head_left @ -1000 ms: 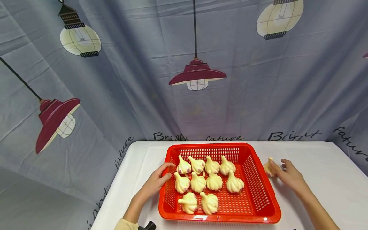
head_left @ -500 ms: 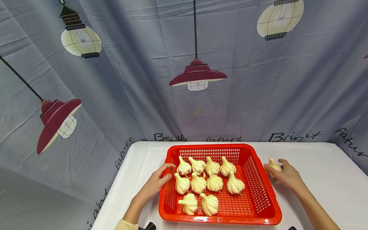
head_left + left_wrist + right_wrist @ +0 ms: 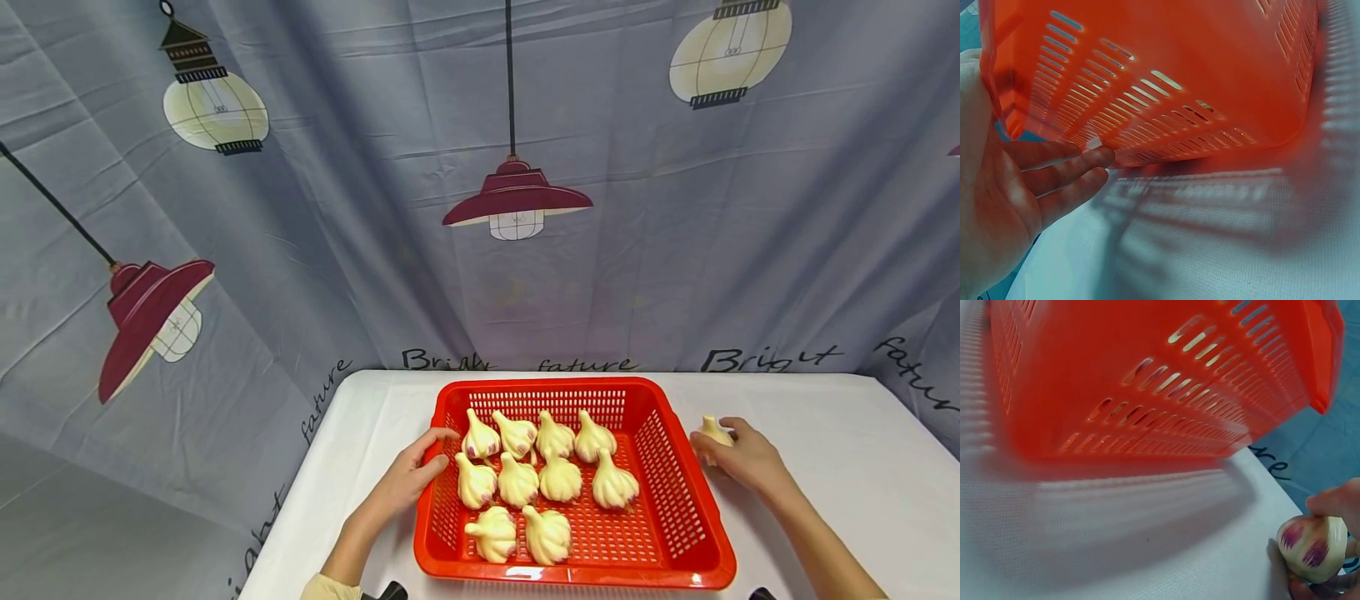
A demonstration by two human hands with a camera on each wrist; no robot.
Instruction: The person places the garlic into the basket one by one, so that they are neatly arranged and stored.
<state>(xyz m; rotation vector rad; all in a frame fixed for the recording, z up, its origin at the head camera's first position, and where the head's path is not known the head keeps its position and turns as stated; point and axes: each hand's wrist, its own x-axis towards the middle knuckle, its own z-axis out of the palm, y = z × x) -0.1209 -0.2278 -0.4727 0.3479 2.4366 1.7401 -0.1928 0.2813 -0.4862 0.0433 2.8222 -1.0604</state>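
A red plastic basket [image 3: 577, 574] stands on the white table and holds several pale garlic bulbs [image 3: 517, 481] with purple streaks, set roughly in rows. My left hand [image 3: 408, 477] grips the basket's left rim; the left wrist view has some of its fingers [image 3: 1063, 178] under the rim, by the slotted outer wall. To the right of the basket, my right hand [image 3: 746, 457] holds another garlic bulb [image 3: 716, 430] low over the table. Seen from the right wrist, that bulb [image 3: 1313, 547] sits between thumb and fingers, its purple marks facing the camera.
The white tabletop [image 3: 832, 467] extends to both sides of the basket. Behind it hangs a grey-blue curtain [image 3: 360, 208] with printed lamps and lettering, close to the table's back edge. Dark wrist-camera parts [image 3: 393, 591] show at the bottom of the head view.
My right hand has closed round the garlic bulb beside the basket, which now shows between thumb and fingers. The left hand keeps its place on the rim.
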